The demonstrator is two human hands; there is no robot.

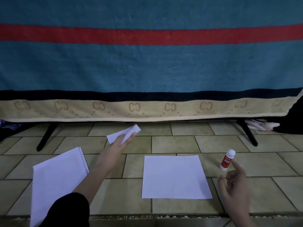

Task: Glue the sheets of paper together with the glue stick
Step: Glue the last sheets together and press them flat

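Tiled floor (164, 208), head view. L hand (121, 141), arm stretched fwd, grips a small folded paper (124, 133) just above the tiles, well past the other sheets. R hand (236, 181) holds nothing: index finger out, tip touching or just beside the upright glue stick (227, 159), other fingers loosely curled. Single sheet (176, 176) lies flat betw. the arms; paper stack (55, 181) at left, partly hidden by L sleeve (72, 208). Behind: hanging blanket (147, 66) on a rack w/ black legs (46, 136).
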